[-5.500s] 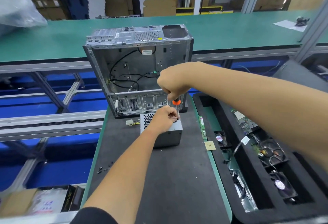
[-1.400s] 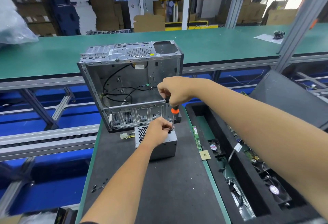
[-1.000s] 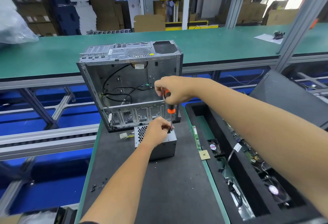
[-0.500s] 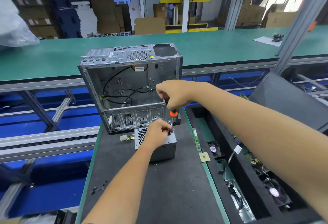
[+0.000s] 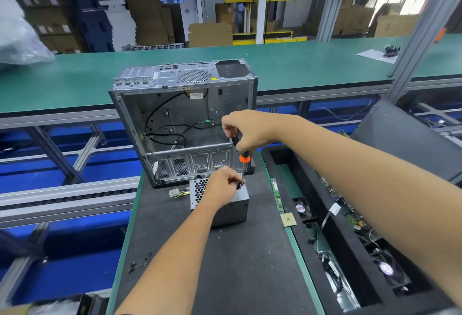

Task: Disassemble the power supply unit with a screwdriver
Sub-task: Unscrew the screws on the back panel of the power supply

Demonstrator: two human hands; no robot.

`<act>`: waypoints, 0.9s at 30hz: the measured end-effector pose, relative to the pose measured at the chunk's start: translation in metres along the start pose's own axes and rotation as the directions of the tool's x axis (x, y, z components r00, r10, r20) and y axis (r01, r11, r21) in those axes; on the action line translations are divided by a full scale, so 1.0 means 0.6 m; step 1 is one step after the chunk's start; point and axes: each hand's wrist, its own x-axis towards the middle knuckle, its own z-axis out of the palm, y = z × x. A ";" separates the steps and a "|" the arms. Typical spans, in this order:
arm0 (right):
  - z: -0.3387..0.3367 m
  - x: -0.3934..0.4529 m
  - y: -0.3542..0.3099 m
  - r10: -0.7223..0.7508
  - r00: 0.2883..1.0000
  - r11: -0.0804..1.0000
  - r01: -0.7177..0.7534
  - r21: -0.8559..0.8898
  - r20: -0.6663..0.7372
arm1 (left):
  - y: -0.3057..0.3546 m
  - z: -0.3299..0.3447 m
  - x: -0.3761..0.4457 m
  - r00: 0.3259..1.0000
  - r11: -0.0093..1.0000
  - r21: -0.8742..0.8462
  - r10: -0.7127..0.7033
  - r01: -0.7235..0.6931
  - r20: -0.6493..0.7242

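Power supply unit (image 5: 225, 206), a grey metal box with a honeycomb vent on its left face, is seen sitting on the dark work mat (image 5: 225, 264), just in front of the open computer case (image 5: 182, 124). It is steadied from above by the left hand (image 5: 221, 187), whose fingers are curled over the top rear edge of the box, right beside the screwdriver shaft. The screwdriver (image 5: 242, 162), black-handled with an orange collar, is held nearly upright by the right hand (image 5: 246, 129), fingers wrapped round the handle, and its tip is planted at the top right rear corner of the unit. A yellow-and-black cable bundle with a white connector (image 5: 175, 192) is trailed out at the unit's left. A green memory stick (image 5: 277, 194) and a small square chip (image 5: 288, 219) are laid along the mat's right edge, beside a black foam tray (image 5: 350, 259) holding fans and boards. Small loose screws (image 5: 138, 264) are scattered near the left edge.
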 end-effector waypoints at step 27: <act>-0.002 -0.004 -0.008 -0.015 1.000 0.999 0.016 -0.051 0.020 | -0.005 0.000 0.003 1.000 0.999 0.016 0.028 -0.028 -0.001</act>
